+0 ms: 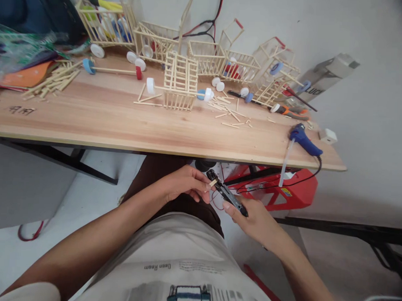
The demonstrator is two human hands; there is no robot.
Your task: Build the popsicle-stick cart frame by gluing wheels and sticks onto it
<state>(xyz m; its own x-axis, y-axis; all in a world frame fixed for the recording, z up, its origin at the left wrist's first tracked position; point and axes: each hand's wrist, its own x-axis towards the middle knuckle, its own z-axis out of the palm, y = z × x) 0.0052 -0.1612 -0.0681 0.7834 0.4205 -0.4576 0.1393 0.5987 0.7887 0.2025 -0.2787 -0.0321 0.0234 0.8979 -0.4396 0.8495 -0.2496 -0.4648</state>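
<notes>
- The wooden bench (122,125) is the biggest thing. It runs from side to side in front of the person, with most of the things on its top.
- A dark blue bag (34,10) is at the back left.
- A red plastic thing (301,188) is under the right end of the bench.
- Little stick carts (207,57) stand in a row by the wall. Some have wheels and handles.
- One more stick cart (180,92) is in front of the row, with a rod across it and wheels at both ends.
- The right hand (251,219) is past the bench's near edge. Its grip is closed around black pliers (230,196).
- The left hand (189,183) is just beside them. Its grip is pinched on a small wooden stick piece (213,183).
- A blue glue gun (304,141) lies near the bench's right end, with a pale glue stick hanging past the edge.
- A loose rod (114,70) with a blue wheel and a red wheel is on the left.
- The stick piece is smallest. It is right by the nose of the pliers; I cannot tell if they bite it.
</notes>
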